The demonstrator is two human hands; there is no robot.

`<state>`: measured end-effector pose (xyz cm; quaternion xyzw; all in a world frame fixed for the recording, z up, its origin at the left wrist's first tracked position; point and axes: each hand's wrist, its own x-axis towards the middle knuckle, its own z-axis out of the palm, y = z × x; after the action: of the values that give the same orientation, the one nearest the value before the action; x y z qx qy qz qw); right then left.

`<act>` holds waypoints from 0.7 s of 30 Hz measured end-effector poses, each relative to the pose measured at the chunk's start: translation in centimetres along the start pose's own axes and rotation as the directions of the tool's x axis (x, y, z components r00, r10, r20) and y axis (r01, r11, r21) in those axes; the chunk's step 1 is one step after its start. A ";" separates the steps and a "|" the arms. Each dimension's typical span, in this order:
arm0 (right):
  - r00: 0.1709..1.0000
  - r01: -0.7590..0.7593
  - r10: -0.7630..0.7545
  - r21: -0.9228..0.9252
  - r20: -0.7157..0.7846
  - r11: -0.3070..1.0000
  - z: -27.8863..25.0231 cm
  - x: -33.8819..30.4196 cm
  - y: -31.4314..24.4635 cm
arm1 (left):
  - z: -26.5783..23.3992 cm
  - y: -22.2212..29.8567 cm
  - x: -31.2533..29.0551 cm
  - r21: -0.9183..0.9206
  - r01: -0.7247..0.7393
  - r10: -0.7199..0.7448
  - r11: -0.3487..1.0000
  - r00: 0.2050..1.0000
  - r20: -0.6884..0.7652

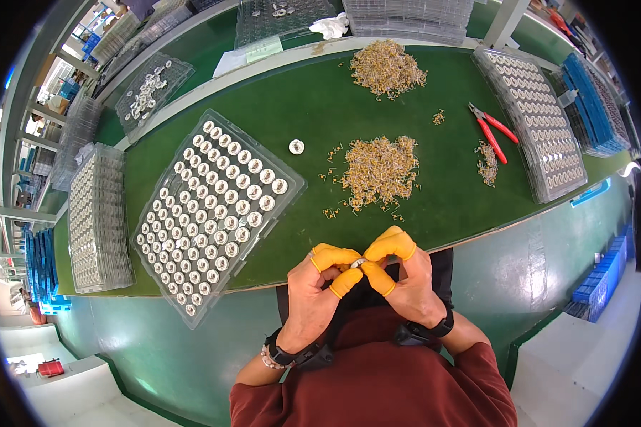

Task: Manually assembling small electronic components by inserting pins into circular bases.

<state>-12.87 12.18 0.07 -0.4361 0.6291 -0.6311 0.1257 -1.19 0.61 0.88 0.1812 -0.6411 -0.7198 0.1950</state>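
My left hand (319, 282) and my right hand (404, 276) meet just off the table's near edge, both with yellow finger covers on. Pinched between their fingertips is a small white round part (358, 262), mostly hidden by the fingers. Beyond my hands lies a heap of tiny bent yellow-and-silver metal pieces (382, 173), with a few strays around it. Left of that heap one white round part (296, 146) lies alone on the green table. A clear plastic tray (292, 186) full of rows of similar white round parts sits at an angle to the left.
Stacked filled trays (100, 220) stand at the left edge, and another tray stack (530, 121) at the right. A second heap of metal pieces (387, 67) is at the far side. Red-handled cutters (493, 135) lie beside a small pile of clippings (487, 165). Blue trays (592, 107) stand far right.
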 end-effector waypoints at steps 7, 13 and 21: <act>0.999 0.027 -0.030 -0.084 -0.040 0.996 0.1 -0.4 0.2 | -0.1 -1.0 -0.4 -0.189 0.115 -0.124 0.975 0.992 -0.037; 0.998 -0.019 -0.005 -0.337 -0.070 0.941 -2.4 0.2 0.0 | -1.0 -1.0 0.2 -0.251 0.088 -0.109 0.964 0.991 -0.071; 0.995 -0.098 0.070 -0.731 -0.069 0.676 -4.3 1.4 1.9 | -0.5 -1.3 0.6 -0.216 0.063 -0.081 0.974 0.994 -0.075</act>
<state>-17.46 13.83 -0.35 -0.4094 0.8504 -0.3278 -0.0414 -1.53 -0.04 -0.49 0.2123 -0.5444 -0.7829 0.2138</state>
